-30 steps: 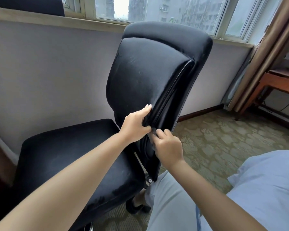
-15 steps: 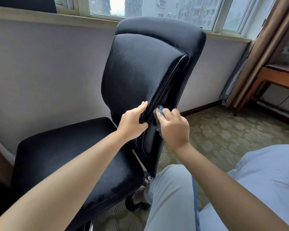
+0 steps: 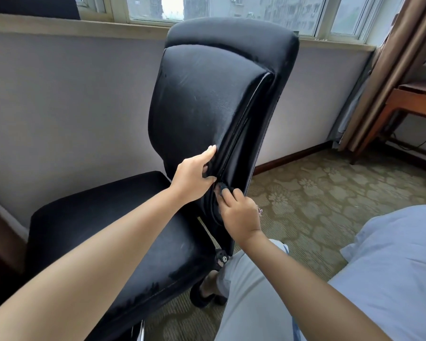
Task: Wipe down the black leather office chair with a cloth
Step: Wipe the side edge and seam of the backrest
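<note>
— Where's the chair (image 3: 207,114) from where you stand?

— On the carpet (image 3: 317,200) under the window sill (image 3: 59,23), back turned partly to us. The left hand (image 3: 194,173) is clamped on the edge of the back pad, thumb under, fingers over, spreading the seam. The right hand (image 3: 239,212) is closed round a small dark cloth (image 3: 222,187), pushing it into that gap low on the back's right edge.

— What might go wrong?

— I'd say the cloth could snag or slip out in the seam, since only a scrap of it shows past the fingertips. If the left hand pulls harder, the chair might swivel or roll away; I think it has casters, though the base is mostly hidden.

— Anything in the way?

— The person's knee (image 3: 251,279) sits just beside the seat's rear corner, crowding the lower back. A wooden desk (image 3: 413,99) and curtain (image 3: 399,70) stand well apart on the right, and pale bedding (image 3: 391,254) lies close at the near right.
</note>
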`<action>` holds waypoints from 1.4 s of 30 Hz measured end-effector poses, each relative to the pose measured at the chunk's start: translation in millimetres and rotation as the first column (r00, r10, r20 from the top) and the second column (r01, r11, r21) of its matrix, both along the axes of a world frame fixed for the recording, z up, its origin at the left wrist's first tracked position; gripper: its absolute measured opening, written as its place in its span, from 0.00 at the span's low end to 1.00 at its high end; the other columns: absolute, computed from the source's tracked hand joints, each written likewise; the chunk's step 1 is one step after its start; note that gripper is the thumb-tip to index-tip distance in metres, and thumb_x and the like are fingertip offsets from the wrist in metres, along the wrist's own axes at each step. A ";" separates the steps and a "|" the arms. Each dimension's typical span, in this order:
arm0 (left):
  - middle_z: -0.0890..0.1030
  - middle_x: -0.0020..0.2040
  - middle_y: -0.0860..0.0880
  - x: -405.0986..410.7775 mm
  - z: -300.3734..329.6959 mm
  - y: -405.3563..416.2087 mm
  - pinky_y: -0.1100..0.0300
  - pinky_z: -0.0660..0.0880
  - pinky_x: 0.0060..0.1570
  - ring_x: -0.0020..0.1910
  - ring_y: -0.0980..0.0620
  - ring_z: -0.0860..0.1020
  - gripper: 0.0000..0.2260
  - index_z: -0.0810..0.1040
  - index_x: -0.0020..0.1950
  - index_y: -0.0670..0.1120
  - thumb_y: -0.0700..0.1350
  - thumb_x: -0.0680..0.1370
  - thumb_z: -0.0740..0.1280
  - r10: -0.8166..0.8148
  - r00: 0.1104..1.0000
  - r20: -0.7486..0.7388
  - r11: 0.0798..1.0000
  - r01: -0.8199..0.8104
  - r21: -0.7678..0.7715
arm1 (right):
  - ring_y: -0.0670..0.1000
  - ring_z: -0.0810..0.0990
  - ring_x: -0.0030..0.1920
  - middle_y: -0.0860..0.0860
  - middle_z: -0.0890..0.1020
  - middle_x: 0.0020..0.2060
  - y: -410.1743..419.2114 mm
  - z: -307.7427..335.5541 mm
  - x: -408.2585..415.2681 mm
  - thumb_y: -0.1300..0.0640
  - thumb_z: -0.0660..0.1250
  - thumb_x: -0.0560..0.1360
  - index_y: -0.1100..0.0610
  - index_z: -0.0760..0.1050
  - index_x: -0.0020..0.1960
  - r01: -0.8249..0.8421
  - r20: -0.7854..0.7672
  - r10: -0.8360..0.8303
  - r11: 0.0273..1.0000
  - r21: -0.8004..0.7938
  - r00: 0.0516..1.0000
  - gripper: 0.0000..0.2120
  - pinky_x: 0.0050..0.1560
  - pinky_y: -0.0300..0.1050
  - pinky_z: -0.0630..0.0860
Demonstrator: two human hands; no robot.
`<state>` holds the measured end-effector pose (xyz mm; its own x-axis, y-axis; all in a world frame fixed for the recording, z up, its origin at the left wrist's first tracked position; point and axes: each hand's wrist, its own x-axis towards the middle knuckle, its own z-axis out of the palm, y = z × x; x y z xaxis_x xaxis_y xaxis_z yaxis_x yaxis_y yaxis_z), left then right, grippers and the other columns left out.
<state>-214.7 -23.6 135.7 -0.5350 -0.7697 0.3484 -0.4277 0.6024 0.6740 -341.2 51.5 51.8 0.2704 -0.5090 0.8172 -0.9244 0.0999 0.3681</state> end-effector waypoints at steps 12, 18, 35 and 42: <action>0.68 0.72 0.52 1.4 -9.4 -5.8 0.67 0.72 0.60 0.69 0.57 0.69 0.36 0.63 0.75 0.48 0.33 0.70 0.71 -0.005 0.994 -0.107 0.998 0.011 0.059 | 0.53 0.79 0.34 0.50 0.80 0.36 4.7 -25.4 24.3 0.55 0.62 0.70 0.55 0.83 0.44 -0.013 0.647 -0.031 0.998 0.062 0.762 0.12 0.23 0.39 0.71; 0.72 0.69 0.52 1.2 -5.0 -5.1 0.65 0.74 0.59 0.63 0.62 0.71 0.32 0.68 0.72 0.48 0.33 0.69 0.68 0.027 0.988 -0.155 0.998 -0.017 0.067 | 0.51 0.80 0.41 0.50 0.81 0.40 -7.3 0.4 33.8 0.52 0.61 0.73 0.54 0.82 0.49 -0.001 0.847 0.065 0.997 -0.076 0.527 0.12 0.33 0.38 0.72; 0.74 0.68 0.50 -0.8 -5.5 1.2 0.64 0.71 0.63 0.66 0.56 0.72 0.26 0.71 0.70 0.46 0.36 0.73 0.66 0.086 0.976 -0.198 0.995 -0.073 0.072 | 0.53 0.77 0.51 0.48 0.79 0.44 2.2 -29.4 52.3 0.53 0.63 0.77 0.55 0.76 0.53 -0.069 0.916 -0.195 0.981 0.182 -0.352 0.08 0.45 0.42 0.66; 0.55 0.77 0.51 -5.8 -5.4 -9.3 0.66 0.53 0.68 0.75 0.57 0.53 0.32 0.58 0.77 0.52 0.44 0.75 0.68 0.053 0.989 -0.138 0.989 -0.033 0.141 | 0.44 0.75 0.54 0.45 0.80 0.52 -7.5 -15.2 63.4 0.56 0.66 0.76 0.55 0.78 0.59 0.013 0.979 0.081 0.997 -0.080 -0.188 0.13 0.54 0.35 0.67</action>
<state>-220.5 -32.8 130.3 -0.4532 -0.8371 0.3064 -0.3461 0.4820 0.8049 -277.8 44.0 36.6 -0.8602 -0.4871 0.1511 -0.1862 0.0242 -0.9822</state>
